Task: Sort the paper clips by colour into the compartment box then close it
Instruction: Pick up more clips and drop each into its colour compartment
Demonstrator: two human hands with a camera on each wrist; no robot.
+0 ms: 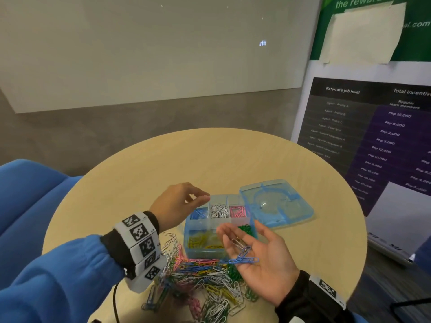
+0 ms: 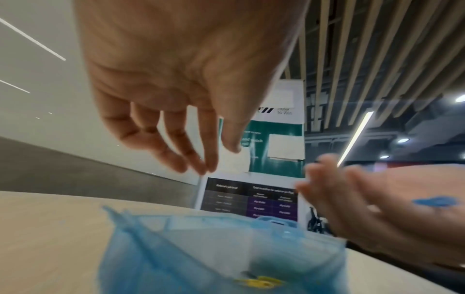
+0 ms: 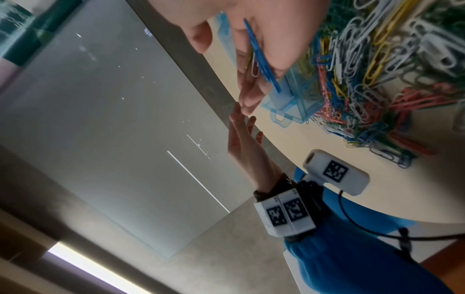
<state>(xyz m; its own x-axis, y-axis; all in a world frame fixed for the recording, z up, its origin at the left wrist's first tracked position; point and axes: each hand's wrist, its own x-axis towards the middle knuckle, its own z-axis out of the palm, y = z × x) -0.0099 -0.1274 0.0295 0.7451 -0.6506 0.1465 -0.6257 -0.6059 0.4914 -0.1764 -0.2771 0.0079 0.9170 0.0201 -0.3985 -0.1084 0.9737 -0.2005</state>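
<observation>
Head view: the box [image 1: 210, 241] sits open on the table [image 1: 163, 164], loose clips [image 1: 205, 280] heaped just in front. Left hand [image 1: 177, 203] hovers over it, fingers relaxed, empty. Right hand [image 1: 258, 257] lies palm up, flat, cradling blue clips [image 1: 243, 258].

Left wrist: blurry, the left hand's fingers [image 2: 173, 147] dangle loose above the box [image 2: 201, 248].

Right wrist: blue clips [image 3: 261, 59] rest on the right hand's fingers [image 3: 251, 91].

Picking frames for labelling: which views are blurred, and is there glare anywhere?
Head view: sharp, a small glare spot on the lid. Left wrist view: box and right hand smeared by blur. Right wrist view: clip pile fairly sharp, right hand soft.
</observation>
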